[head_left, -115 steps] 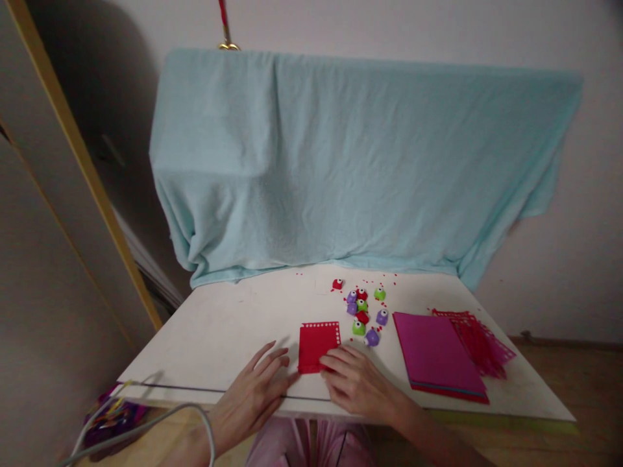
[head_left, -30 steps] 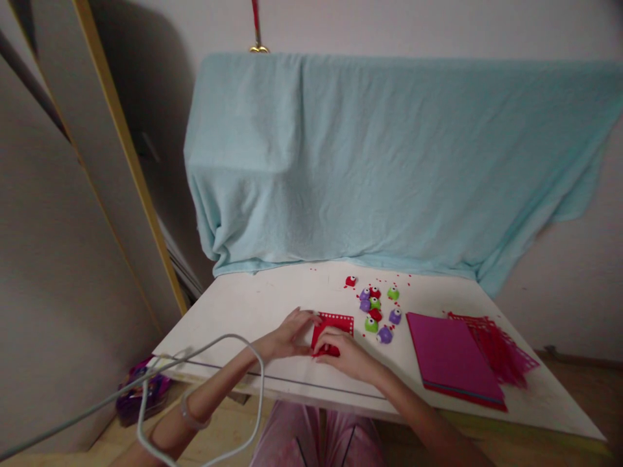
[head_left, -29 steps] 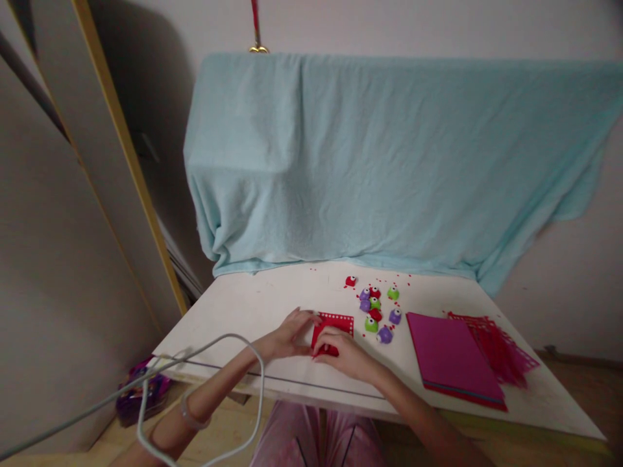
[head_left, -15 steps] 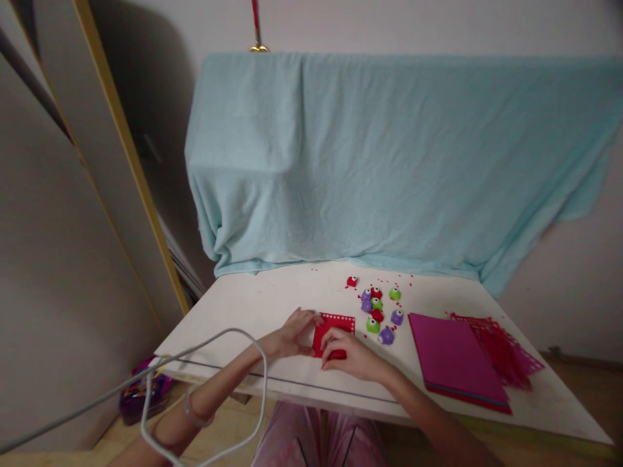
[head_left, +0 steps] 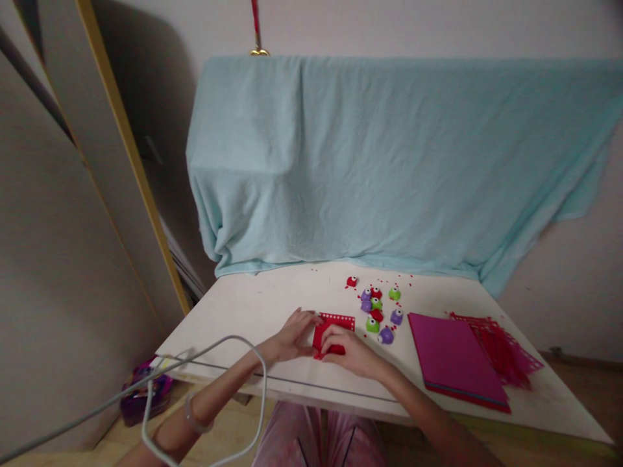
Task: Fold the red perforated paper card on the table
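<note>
Fingers point(head_left: 329, 335) of the right hand point(head_left: 351, 352) press down on the near edge of a small red paper square point(head_left: 333, 328), while the left hand point(head_left: 291, 336) pins its left side; the sheet lies flat on the counter point(head_left: 253, 311) between both hands, its punched border pointing away, just left of scattered craft punches point(head_left: 377, 310).

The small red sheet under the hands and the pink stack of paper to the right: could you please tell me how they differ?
The red sheet is smaller and has punched holes along its far edge; the pink stack is larger and plain-edged. Both hands, left and right, touch the red sheet; the pink stack lies untouched. Both rest on the white table.
</note>
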Action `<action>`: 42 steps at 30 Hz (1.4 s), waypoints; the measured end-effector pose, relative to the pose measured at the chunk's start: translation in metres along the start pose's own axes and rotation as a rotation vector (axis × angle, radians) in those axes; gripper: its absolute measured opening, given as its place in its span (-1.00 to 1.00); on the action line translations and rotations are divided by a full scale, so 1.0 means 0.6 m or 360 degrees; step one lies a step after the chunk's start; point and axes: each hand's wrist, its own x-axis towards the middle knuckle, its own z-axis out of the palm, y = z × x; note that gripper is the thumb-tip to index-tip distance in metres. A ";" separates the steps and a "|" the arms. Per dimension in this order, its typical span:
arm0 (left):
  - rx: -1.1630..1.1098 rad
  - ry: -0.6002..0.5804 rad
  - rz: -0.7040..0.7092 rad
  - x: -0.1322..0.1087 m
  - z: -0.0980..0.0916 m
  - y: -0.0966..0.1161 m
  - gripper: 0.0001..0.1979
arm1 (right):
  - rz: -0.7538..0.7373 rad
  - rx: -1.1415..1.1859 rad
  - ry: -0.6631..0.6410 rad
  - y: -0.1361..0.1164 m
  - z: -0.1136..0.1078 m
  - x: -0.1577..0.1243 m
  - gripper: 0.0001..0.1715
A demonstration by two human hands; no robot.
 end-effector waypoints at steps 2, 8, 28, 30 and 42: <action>-0.0003 0.0011 -0.0007 0.001 0.002 -0.004 -0.29 | 0.0012 0.0019 -0.0026 0.007 -0.004 -0.003 -0.85; 0.0020 -0.0060 -0.0059 0.003 -0.007 0.010 -0.33 | 0.0093 0.0027 -0.0200 0.005 -0.038 -0.025 -0.81; 0.0067 -0.0092 -0.0044 0.002 -0.015 0.019 -0.36 | 0.0102 -0.0081 -0.0045 0.004 -0.038 -0.046 -0.88; 0.0067 -0.0098 -0.0050 0.001 -0.015 0.020 -0.36 | 0.0131 -0.0097 -0.0043 0.004 -0.045 -0.056 -0.87; 0.0233 -0.0241 0.0091 -0.005 -0.024 0.023 -0.37 | 0.0171 -0.0221 -0.0012 -0.010 -0.043 -0.062 -0.66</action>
